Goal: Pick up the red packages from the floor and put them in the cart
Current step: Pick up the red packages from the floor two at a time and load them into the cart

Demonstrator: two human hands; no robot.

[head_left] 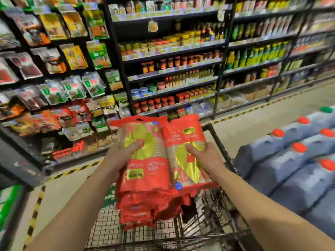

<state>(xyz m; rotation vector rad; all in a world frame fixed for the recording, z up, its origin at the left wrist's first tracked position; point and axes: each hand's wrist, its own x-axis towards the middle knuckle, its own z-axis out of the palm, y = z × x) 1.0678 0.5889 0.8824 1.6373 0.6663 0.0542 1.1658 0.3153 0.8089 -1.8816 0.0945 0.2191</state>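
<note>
red pkgs (151, 178): glossy, gold swirl, stacked | L hand (121, 156) + R hand (205, 157) grip stack sides | over cart (107, 230)

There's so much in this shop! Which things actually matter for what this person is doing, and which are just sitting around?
Part of the job: red plastic packages with gold patches, gripped by the left hand and right hand; dark wire-mesh cart beneath them.

Just around: blue plastic jugs with orange caps; shelved jars and bottles; hanging snack packets.

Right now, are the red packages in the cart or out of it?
Out: left hand and right hand grip the red packages above the cart; whether the lowest touches it, cannot tell.
</note>
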